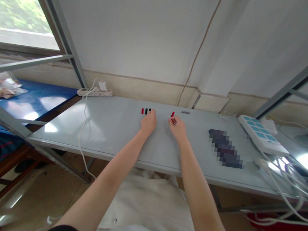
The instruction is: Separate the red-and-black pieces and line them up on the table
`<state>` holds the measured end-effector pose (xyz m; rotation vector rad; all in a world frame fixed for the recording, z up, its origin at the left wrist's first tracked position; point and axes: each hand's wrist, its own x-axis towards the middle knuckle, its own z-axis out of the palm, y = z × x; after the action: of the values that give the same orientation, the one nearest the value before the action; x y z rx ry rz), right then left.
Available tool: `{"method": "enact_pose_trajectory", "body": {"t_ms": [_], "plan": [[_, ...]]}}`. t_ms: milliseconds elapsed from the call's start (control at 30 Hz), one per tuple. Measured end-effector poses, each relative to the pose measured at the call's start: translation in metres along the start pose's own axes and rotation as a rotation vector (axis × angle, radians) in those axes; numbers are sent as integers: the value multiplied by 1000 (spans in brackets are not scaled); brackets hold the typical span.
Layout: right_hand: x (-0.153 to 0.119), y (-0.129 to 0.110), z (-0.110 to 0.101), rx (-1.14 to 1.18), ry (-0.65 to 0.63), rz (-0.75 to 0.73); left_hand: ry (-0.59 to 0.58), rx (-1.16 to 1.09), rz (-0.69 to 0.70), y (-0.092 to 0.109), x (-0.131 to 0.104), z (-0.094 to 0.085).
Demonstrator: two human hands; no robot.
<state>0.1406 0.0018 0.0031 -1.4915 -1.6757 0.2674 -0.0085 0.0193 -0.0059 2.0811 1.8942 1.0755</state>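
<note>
A red cylinder (pixel 142 110) and two dark cylinders (pixel 146 111) are stood in line on the tabletop (pixel 114 125), one partly hidden; a tilted red piece (pixel 172 114) is held near a row of small dark pieces (pixel 185 112)

Both bare arms (pixel 125 161) stretch forward, left grip (pixel 149 121) and right grip (pixel 179 128) apart, fingers (pixel 153 114) curled.

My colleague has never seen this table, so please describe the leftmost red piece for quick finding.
On the long grey table, go to the left hand. Beside it, at the left end of a short row, is the red piece. Its neighbours in that row are dark.
</note>
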Motion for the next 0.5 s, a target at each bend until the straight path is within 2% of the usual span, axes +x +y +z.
{"method": "enact_pose_trajectory", "body": {"t_ms": [167, 300, 500], "plan": [[-1, -1, 6, 26, -2, 36, 30, -440, 17, 3, 2, 0], [0, -1, 10, 161, -18, 121, -70, -800, -63, 13, -1, -4], [1, -1, 14, 380, -63, 181, -180, -1000, -139, 20, -5, -5]]}}
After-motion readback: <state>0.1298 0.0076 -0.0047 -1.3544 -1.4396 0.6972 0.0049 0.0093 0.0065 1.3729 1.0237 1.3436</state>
